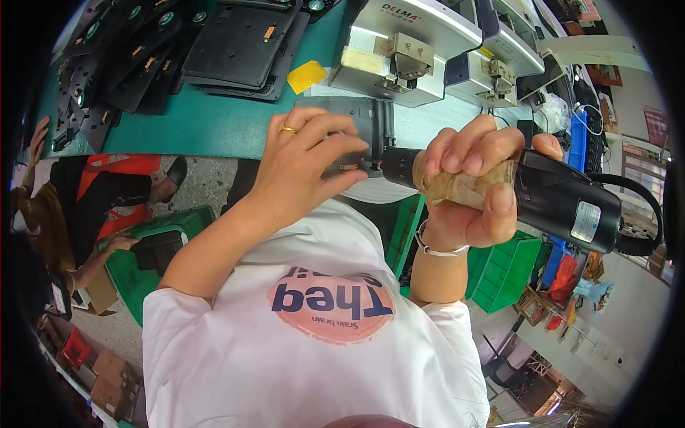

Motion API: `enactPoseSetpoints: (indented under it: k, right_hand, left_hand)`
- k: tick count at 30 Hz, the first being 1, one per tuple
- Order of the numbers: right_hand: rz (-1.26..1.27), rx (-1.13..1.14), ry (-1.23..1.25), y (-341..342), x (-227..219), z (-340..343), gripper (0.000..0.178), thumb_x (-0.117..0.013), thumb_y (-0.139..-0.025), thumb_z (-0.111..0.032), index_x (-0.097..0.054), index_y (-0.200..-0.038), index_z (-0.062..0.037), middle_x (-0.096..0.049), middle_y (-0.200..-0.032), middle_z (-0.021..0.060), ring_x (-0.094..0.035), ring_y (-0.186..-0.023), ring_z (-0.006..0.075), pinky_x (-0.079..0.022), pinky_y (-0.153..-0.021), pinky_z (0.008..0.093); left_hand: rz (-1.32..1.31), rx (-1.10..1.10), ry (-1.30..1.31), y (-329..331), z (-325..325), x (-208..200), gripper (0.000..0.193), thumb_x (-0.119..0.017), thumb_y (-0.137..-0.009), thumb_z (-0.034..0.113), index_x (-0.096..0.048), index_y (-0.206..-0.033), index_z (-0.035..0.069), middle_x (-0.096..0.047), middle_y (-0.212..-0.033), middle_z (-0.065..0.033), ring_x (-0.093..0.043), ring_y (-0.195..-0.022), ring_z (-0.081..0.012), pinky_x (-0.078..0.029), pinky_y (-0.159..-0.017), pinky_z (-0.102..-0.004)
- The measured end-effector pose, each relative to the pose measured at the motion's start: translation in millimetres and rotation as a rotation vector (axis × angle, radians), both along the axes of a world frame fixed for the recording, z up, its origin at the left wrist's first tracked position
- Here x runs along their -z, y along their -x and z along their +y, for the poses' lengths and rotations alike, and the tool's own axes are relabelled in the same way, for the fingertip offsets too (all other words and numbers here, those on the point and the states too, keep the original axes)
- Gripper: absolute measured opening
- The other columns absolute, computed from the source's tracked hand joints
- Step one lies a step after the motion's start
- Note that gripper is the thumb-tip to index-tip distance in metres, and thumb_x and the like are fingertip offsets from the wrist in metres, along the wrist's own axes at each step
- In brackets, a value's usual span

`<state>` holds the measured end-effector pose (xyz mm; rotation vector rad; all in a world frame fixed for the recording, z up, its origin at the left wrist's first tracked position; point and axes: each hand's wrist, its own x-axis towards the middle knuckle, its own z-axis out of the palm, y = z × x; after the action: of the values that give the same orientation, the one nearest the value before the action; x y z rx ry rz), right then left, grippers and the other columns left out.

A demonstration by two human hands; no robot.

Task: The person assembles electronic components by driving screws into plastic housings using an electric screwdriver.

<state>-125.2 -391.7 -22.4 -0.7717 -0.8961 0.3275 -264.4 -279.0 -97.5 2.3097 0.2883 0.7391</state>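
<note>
A dark flat plastic panel (351, 107) lies at the table's near edge, a raised strip along its right side. My left hand (300, 160) hovers over or rests on it, fingers bent, thumb and forefinger apart; contact is hard to tell. A small connector piece shows by the thumb. My right hand (474, 167) is wrapped round the taped grip of a black electric screwdriver (567, 196), held almost level. The tool's nose points left at the strip's lower end; whether the tip touches a screw cannot be made out.
Stacked black panels (239, 46) and a pile of similar parts (143, 53) cover the table's far left. A yellow card (305, 76) lies near two silver machines (389, 68). Green crates (503, 271) stand below at right. Another person's leg (118, 189) is at left.
</note>
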Motion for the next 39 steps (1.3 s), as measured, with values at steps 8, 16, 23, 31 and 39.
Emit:
enactPoseSetpoints:
  k: [8,16,23,31,39]
  right_hand:
    - [0.082,0.034,0.075,-3.1,16.9,-2.8,0.055,-0.073,-0.083,-0.018,-0.037,-0.123,-0.0086,-0.055,-0.072,0.0094,-0.055,-0.063,0.0217,-0.055,-0.054,0.0380]
    - [0.051,0.044,0.144,0.3,28.5,0.1,0.054,-0.074,-0.081,-0.018,-0.038,-0.119,-0.0047,-0.057,-0.068,0.0089,-0.056,-0.059,0.0192,-0.054,-0.053,0.0350]
    - [0.050,0.029,0.126,1.8,32.7,2.2,0.054,-0.073,-0.082,-0.015,-0.036,-0.120,-0.0040,-0.057,-0.068,0.0096,-0.055,-0.060,0.0183,-0.054,-0.054,0.0331]
    - [-0.068,-0.016,0.144,-2.0,36.8,9.8,0.058,-0.075,-0.079,-0.010,-0.035,-0.121,-0.0033,-0.058,-0.067,0.0088,-0.056,-0.058,0.0173,-0.052,-0.054,0.0298]
    - [-0.250,-0.130,0.306,-5.7,28.3,21.2,0.070,-0.085,-0.071,-0.005,-0.040,-0.125,-0.0065,-0.054,-0.067,0.0050,-0.054,-0.057,0.0182,-0.056,-0.058,0.0376]
  left_hand:
    - [0.043,-0.025,-0.096,11.9,0.5,18.4,0.016,-0.079,-0.069,0.021,-0.070,-0.082,0.019,-0.058,-0.104,0.0018,-0.052,-0.104,-0.0210,-0.035,-0.088,-0.0398]
    - [0.066,-0.065,-0.097,9.8,-4.1,17.7,0.012,-0.078,-0.070,0.018,-0.068,-0.077,0.017,-0.059,-0.103,0.0030,-0.053,-0.101,-0.0203,-0.034,-0.087,-0.0395]
    - [0.087,-0.080,-0.095,9.8,-6.4,17.5,0.015,-0.078,-0.065,0.014,-0.069,-0.076,0.015,-0.062,-0.104,0.0009,-0.055,-0.103,-0.0226,-0.035,-0.089,-0.0389]
    - [0.059,-0.061,-0.079,9.8,-5.1,19.0,0.014,-0.077,-0.068,0.019,-0.066,-0.076,0.016,-0.059,-0.102,0.0039,-0.053,-0.100,-0.0194,-0.034,-0.088,-0.0402]
    - [0.093,-0.068,-0.055,10.1,-7.2,18.2,0.014,-0.076,-0.069,0.021,-0.065,-0.077,0.017,-0.059,-0.103,0.0057,-0.051,-0.105,-0.0187,-0.032,-0.090,-0.0409]
